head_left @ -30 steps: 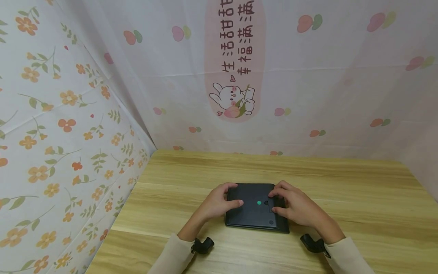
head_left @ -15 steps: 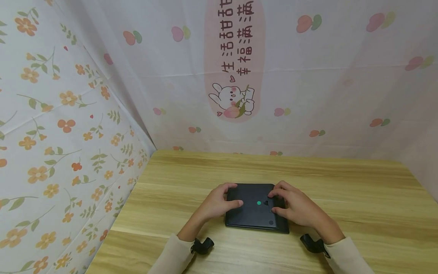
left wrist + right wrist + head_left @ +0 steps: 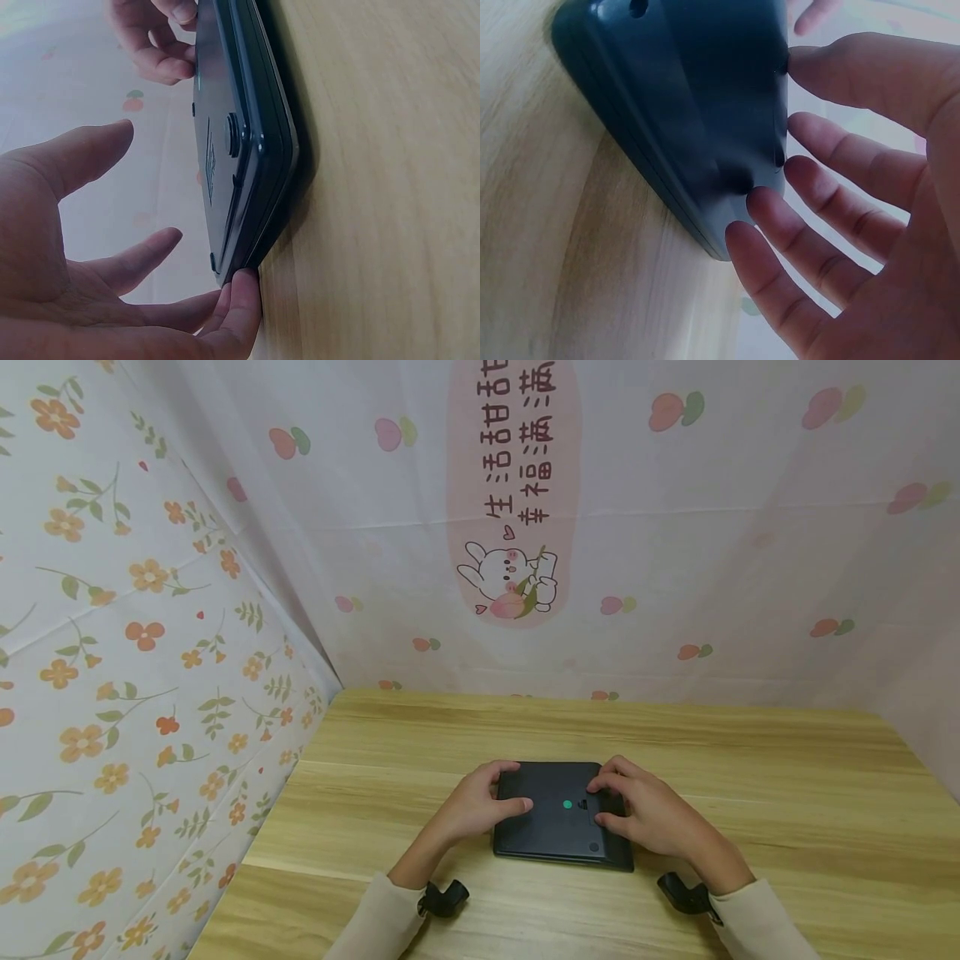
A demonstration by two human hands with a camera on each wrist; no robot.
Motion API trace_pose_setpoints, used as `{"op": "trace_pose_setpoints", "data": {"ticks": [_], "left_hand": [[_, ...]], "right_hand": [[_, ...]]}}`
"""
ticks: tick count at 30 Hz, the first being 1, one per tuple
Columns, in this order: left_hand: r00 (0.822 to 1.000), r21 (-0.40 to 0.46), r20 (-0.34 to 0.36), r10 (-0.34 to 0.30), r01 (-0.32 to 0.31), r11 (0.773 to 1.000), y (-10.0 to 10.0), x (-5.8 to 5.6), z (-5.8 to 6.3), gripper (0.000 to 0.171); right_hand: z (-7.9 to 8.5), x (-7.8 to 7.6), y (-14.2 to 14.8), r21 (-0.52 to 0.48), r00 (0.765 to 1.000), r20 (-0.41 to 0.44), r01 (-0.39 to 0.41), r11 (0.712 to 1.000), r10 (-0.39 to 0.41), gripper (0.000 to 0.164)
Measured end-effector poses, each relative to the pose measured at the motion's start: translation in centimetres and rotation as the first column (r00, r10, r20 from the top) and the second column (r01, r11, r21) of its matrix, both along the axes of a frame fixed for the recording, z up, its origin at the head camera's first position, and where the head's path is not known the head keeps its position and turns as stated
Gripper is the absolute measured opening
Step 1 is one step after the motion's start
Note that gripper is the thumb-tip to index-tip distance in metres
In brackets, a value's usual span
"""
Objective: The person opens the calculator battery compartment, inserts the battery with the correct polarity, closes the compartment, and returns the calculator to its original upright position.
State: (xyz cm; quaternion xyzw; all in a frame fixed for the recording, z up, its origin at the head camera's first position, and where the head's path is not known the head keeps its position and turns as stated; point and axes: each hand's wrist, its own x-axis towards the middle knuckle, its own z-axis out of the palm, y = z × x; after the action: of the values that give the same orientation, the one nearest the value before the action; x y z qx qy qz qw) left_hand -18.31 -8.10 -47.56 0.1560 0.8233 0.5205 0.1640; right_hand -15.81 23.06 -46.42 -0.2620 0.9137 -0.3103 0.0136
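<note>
A black calculator (image 3: 547,827) lies face down on the wooden table. A green dot (image 3: 567,804) and the small latch (image 3: 582,805) of its battery cover show on its back. My left hand (image 3: 480,806) is spread over its left end; in the left wrist view, lower fingertips (image 3: 244,289) touch the edge while the thumb stands off from the back. Thumb and fingertips of my right hand (image 3: 648,806) are at the battery cover. From the right wrist camera, several right fingertips (image 3: 769,202) rest against the calculator's back, with the palm held off.
The wooden table (image 3: 375,810) meets a printed white curtain (image 3: 660,527) at the back. A floral cloth (image 3: 150,693) hangs at the left. Black camera mounts (image 3: 444,900) sit at both wrists, beside light sleeves (image 3: 378,922).
</note>
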Motion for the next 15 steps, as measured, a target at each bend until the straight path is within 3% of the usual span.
{"op": "trace_pose_setpoints", "data": {"ticks": [15], "left_hand": [[1.0,0.001,0.003,0.002,-0.002,1.0,0.0,-0.06,0.04,0.069]], "right_hand": [[0.09,-0.2,0.38,-0.022,0.999,0.042,-0.025,0.999,0.026,0.028]]}}
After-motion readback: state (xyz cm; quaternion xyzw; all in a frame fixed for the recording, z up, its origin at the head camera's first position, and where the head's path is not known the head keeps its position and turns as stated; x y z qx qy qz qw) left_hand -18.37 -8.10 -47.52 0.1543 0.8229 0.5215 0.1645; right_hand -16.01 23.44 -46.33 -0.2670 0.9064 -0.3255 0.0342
